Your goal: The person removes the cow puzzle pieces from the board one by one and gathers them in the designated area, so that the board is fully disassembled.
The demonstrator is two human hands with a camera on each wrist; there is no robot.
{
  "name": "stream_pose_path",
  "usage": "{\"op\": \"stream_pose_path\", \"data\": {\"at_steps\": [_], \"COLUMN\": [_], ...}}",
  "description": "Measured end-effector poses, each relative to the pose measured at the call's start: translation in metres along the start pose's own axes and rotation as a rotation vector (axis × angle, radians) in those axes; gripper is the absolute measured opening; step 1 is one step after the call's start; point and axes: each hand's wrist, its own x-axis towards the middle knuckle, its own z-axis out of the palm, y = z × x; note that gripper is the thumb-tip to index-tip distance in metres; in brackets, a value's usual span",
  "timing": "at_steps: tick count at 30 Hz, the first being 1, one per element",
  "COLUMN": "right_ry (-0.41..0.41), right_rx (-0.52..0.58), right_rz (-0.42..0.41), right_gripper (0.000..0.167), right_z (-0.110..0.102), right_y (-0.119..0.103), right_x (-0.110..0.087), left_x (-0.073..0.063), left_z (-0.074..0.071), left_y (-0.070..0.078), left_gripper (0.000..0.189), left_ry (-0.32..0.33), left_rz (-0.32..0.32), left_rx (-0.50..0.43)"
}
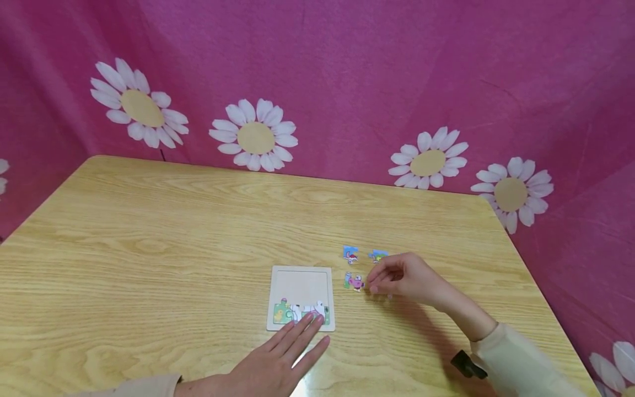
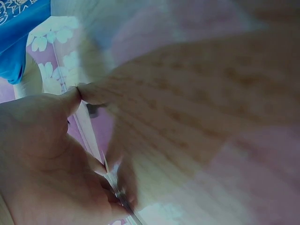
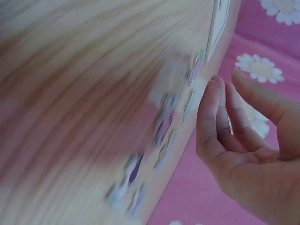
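A square wooden puzzle tray (image 1: 302,281) lies on the table. Along its lower edge sit picture puzzle pieces, among them a green one with a yellow chick (image 1: 283,313). My left hand (image 1: 278,353) reaches over the tray's near edge, its straight fingers resting over the lower pieces and partly covering them. To the tray's right, my right hand (image 1: 407,280) hovers beside a pink and green puzzle piece (image 1: 354,282). In the right wrist view its fingers (image 3: 208,112) bend loosely, with a gap to the thumb and nothing between them.
Beyond the right hand lie two blue-topped pieces, one with a red figure (image 1: 350,254) and one with green on it (image 1: 378,256). Several loose pieces (image 3: 164,124) show in the right wrist view. A pink curtain with daisies (image 1: 327,94) hangs behind the wooden table (image 1: 149,248).
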Motion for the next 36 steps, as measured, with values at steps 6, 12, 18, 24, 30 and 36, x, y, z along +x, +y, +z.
{"op": "stream_pose_path", "data": {"at_steps": [6,12,18,24,30,36], "right_ry": [-0.052,-0.105,-0.145,-0.156,-0.177,-0.213], "right_rx": [0.038,0.065,0.076,0.061,0.082,0.104], "right_rz": [-0.039,-0.108,-0.114,-0.088,-0.086,-0.074], "right_gripper": [0.011,0.010,0.010,0.009,0.009,0.009], "right_z": [0.026,0.050,0.073,0.089,0.093,0.094], "right_y": [-0.010,-0.023,-0.036,-0.046,-0.049,-0.051], "right_x": [0.023,0.045,0.064,0.075,0.079,0.079], "left_x": [0.000,-0.001,-0.003,-0.003,-0.002,-0.003], "left_z": [0.000,0.001,0.003,0.004,0.006,0.006], "left_y": [0.000,0.001,0.001,0.001,0.000,-0.001], "left_gripper": [0.087,0.089,0.090,0.090,0.088,0.092], "left_ry": [-0.026,-0.025,0.004,0.013,0.052,0.049], "left_rz": [-0.002,0.002,0.005,0.009,0.012,0.014], "left_rx": [-0.004,0.020,0.055,0.059,0.072,0.063]}}
